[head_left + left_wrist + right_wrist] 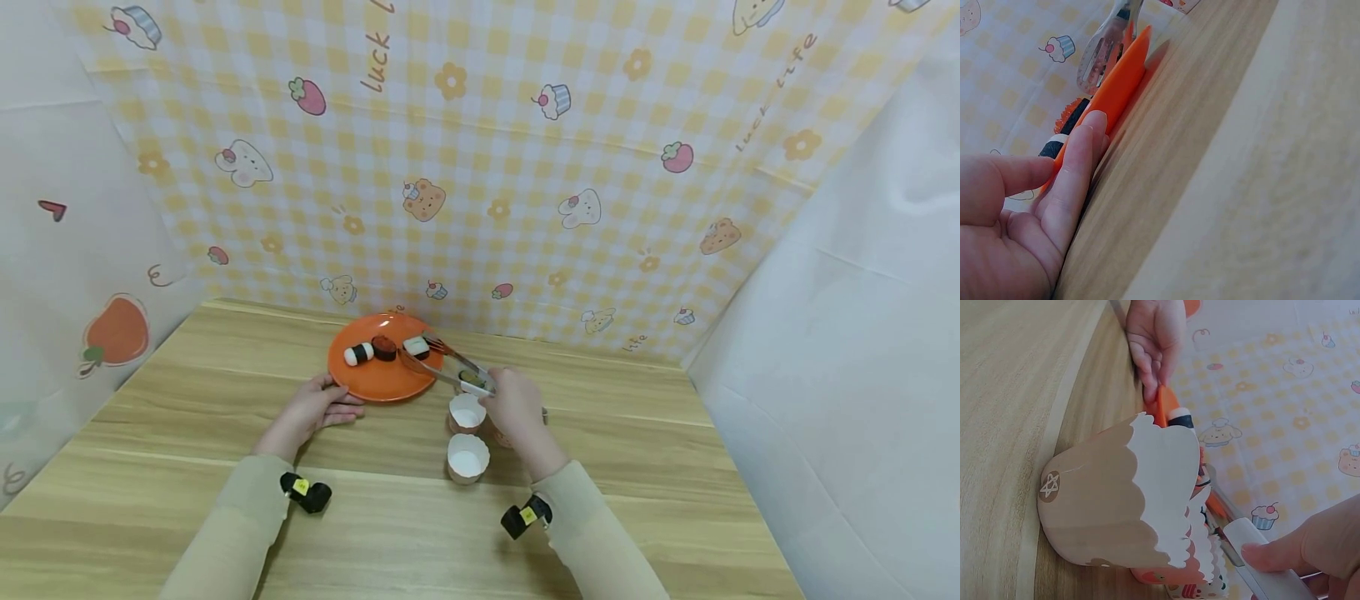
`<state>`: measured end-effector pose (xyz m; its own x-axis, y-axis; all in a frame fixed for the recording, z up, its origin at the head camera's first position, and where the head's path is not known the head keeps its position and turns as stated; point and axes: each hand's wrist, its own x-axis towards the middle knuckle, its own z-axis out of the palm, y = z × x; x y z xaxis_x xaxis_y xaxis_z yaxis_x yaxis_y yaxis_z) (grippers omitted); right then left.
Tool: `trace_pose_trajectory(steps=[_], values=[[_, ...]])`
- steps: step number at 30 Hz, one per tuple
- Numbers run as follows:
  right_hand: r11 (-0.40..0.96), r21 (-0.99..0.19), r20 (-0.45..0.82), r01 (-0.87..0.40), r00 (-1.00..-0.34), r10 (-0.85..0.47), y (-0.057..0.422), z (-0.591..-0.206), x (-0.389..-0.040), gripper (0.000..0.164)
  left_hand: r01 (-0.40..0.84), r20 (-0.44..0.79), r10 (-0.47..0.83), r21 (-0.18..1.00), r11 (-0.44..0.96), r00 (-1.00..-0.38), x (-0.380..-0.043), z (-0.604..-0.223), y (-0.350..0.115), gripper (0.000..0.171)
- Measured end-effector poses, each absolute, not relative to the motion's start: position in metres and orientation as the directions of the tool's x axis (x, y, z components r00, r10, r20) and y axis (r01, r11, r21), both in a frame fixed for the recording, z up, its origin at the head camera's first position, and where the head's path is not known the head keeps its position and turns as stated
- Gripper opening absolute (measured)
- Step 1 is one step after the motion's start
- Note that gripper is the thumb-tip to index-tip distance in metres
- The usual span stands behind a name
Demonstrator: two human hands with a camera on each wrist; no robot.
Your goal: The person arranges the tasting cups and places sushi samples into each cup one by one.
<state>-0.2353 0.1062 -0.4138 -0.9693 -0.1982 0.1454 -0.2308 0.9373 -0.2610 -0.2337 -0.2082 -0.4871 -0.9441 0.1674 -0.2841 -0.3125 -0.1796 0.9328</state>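
Note:
My left hand (318, 406) pinches the near left rim of an orange plate (382, 388), thumb on top and fingers beneath. In the left wrist view the plate (1124, 84) appears edge-on. On it lie a white sushi piece with a black band (358, 354), a red roe-topped one (384, 347) and a black-and-white one (416, 347) at the right. My right hand (516, 406) grips tongs with white handles (1261, 561); their tips reach over the plate's right side, around the black-and-white piece. Beneath that hand, a paper cup (501, 437) is partly hidden.
Two white-lined paper cups, a nearer one (467, 471) and a farther one (467, 412), stand just left of my right hand. Below the tongs, a dark greenish piece (472, 379) sits in another cup. A checked cloth (495, 150) hangs behind the wooden table (375, 533).

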Motion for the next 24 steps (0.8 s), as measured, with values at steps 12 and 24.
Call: trace_pose_trajectory(steps=[12,24], values=[[0.937,-0.272,0.152,-0.220,-0.971,-0.184,0.1056,-0.4158,-0.2359,0.038,-0.312,-0.285,0.163,0.934,-0.174,-0.945,-0.2338,-0.4881,-0.2087,0.046],[0.945,-0.236,0.171,-0.227,-0.967,-0.189,0.1050,-0.4181,-0.2367,0.034,-0.306,-0.278,0.167,0.935,-0.178,-0.946,-0.2335,-0.4876,-0.2093,0.047]])
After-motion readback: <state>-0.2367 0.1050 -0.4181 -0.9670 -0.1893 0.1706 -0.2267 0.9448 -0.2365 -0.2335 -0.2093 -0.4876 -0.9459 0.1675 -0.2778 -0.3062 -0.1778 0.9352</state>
